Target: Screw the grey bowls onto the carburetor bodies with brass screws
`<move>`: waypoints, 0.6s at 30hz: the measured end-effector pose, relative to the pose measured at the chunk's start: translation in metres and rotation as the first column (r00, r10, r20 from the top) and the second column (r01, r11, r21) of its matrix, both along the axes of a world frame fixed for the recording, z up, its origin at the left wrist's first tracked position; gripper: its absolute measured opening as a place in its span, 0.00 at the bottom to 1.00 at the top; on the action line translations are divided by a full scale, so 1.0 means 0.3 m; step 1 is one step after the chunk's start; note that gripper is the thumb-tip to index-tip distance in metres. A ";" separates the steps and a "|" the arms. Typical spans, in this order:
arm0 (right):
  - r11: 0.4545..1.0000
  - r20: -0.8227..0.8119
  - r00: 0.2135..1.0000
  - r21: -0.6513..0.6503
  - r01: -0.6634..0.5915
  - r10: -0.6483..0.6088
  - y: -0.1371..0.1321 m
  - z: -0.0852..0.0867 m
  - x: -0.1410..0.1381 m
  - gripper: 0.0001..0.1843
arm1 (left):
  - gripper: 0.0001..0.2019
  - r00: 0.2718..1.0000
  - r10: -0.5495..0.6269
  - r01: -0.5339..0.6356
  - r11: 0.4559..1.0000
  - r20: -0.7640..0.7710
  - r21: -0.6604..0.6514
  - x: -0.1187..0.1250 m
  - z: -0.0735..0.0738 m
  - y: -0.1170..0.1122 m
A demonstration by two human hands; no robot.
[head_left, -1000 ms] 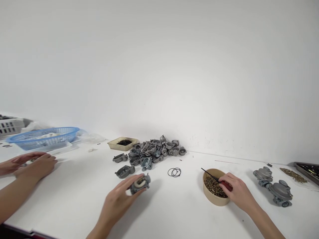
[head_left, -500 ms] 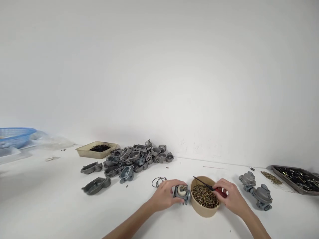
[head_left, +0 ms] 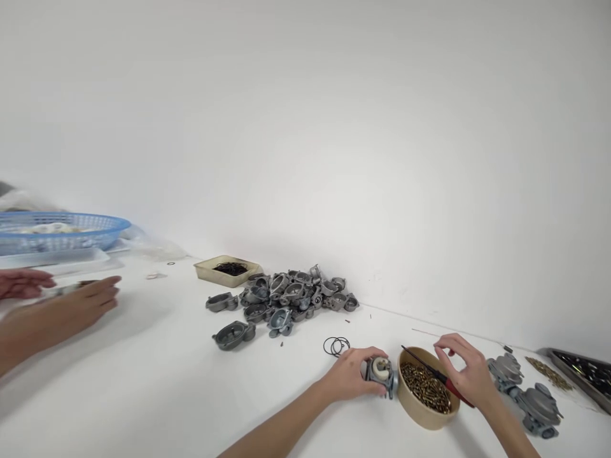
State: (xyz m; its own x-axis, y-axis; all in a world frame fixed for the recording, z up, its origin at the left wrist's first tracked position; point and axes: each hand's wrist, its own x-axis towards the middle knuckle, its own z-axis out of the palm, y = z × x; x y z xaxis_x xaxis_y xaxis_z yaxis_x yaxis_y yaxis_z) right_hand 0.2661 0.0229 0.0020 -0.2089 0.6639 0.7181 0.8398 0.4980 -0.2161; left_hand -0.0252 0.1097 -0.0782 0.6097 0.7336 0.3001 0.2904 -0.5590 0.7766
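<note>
My left hand (head_left: pixel 352 372) is closed around a small grey metal part with a white round piece on top (head_left: pixel 380 373), holding it on the white table right beside a tan bowl (head_left: pixel 420 412) full of small brass screws (head_left: pixel 426 388). My right hand (head_left: pixel 468 373) hovers over the bowl's right rim, fingers curled, gripping the red handle of a screwdriver (head_left: pixel 432 373) whose dark shaft lies across the bowl.
A pile of grey metal covers (head_left: pixel 291 294) lies at mid-table, with black O-rings (head_left: pixel 336 345) nearby and a tan tray of rings (head_left: pixel 227 270). Assembled grey parts (head_left: pixel 525 394) and a dark tray (head_left: pixel 580 370) sit right. Another person's hands (head_left: pixel 62 305) work at left near a blue basket (head_left: pixel 57 230).
My left hand carried the grey part from mid-table to beside the bowl. My right hand lifted slightly with the screwdriver. The view swung right, then back left, showing the other person again.
</note>
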 end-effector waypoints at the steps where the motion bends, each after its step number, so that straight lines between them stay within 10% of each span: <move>1: 0.999 0.036 0.999 -0.036 -0.016 0.018 0.035 0.024 -0.047 0.15 | 0.32 1.000 -0.004 0.004 1.000 0.006 -0.001 -0.002 0.004 -0.002; 9: 0.933 0.276 0.954 -0.359 -0.012 0.119 0.476 0.124 -0.526 0.15 | 0.30 0.998 -0.067 0.067 0.996 0.004 0.064 -0.013 0.017 -0.002; 18: 0.862 0.258 0.965 -0.480 0.163 -0.039 0.728 0.053 -0.810 0.19 | 0.17 0.996 0.042 -0.058 0.974 0.078 0.220 -0.037 -0.064 0.007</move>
